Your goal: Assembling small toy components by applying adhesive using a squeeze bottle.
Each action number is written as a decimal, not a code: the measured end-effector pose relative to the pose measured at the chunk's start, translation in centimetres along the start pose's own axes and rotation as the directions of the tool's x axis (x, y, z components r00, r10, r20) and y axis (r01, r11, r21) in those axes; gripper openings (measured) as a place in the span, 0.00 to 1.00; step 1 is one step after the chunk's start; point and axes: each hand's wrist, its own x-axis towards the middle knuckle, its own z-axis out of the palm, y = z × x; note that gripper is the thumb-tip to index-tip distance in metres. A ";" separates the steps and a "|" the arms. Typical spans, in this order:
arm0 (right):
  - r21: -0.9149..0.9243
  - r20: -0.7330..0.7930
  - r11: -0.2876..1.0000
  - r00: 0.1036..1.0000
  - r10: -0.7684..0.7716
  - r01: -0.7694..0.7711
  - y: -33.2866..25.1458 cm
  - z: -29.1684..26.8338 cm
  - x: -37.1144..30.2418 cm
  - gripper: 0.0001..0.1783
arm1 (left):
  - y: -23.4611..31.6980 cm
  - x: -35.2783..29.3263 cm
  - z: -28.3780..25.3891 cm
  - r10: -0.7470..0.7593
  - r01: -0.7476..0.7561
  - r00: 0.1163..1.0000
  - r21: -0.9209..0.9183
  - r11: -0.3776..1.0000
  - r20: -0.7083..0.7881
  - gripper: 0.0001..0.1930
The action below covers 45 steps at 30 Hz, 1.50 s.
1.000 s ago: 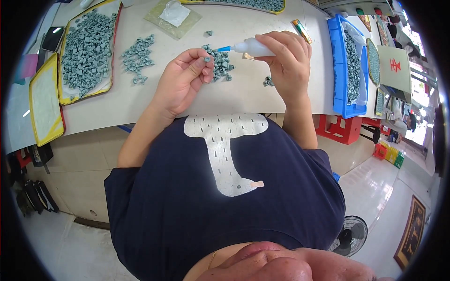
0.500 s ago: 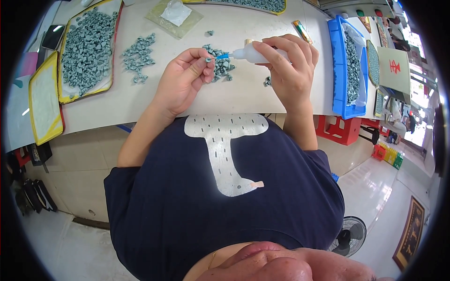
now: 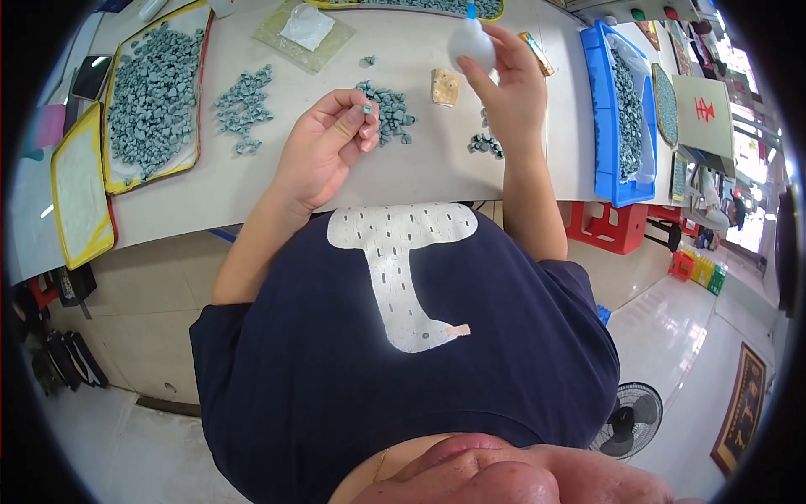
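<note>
Between thumb and forefinger, my left hand [image 3: 323, 147] pinches a small teal-grey piece [image 3: 367, 109]. A loose pile of similar teal-grey pieces [image 3: 393, 107] lies on the table just beyond it. My right hand [image 3: 519, 88] is closed around a white squeeze bottle [image 3: 470, 52], held upright over the table with its blue nozzle [image 3: 471, 11] pointing away from me. A small tan block [image 3: 445, 87] with dots on it sits between the hands. Below my right hand is a smaller cluster of pieces [image 3: 485, 145], partly hidden by my wrist.
Another scattered pile [image 3: 243, 105] lies to the left, beside a yellow-edged tray [image 3: 201, 92] full of pieces. A blue bin [image 3: 600, 126] of pieces stands at right. Farther back are a clear bag [image 3: 336, 42] and a tube [image 3: 536, 52]. A phone [image 3: 91, 77] lies far left.
The bottle has moved away from the piece in my left hand, up and to the right, its nozzle swinging from leftward to away from me. The tan block is now uncovered.
</note>
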 end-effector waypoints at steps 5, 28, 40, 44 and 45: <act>-0.106 0.101 0.993 0.993 0.064 -0.053 2.8 0.2 0.8 0.25 | 0.0 0.0 0.9 -0.029 0.029 1.000 0.035 0.999 0.012 0.05; -0.819 -0.046 0.509 0.915 0.401 -0.264 2.2 -6.6 1.5 0.11 | 0.1 -0.3 1.8 -0.072 0.073 0.997 0.061 0.995 -0.013 0.07; -0.349 0.066 0.906 0.958 0.279 -0.240 -3.1 -2.8 -0.9 0.08 | 0.6 -0.3 1.5 -0.093 0.093 0.996 0.013 0.996 0.015 0.07; 0.030 0.167 0.981 0.969 0.184 -0.192 -4.4 -0.3 -2.3 0.08 | 0.5 -0.2 1.8 -0.096 0.096 0.995 0.010 0.995 0.021 0.07; 0.172 0.198 0.956 0.959 0.203 -0.237 -4.8 0.3 -2.6 0.09 | 0.5 -0.2 1.9 -0.096 0.095 0.995 0.010 0.995 0.016 0.08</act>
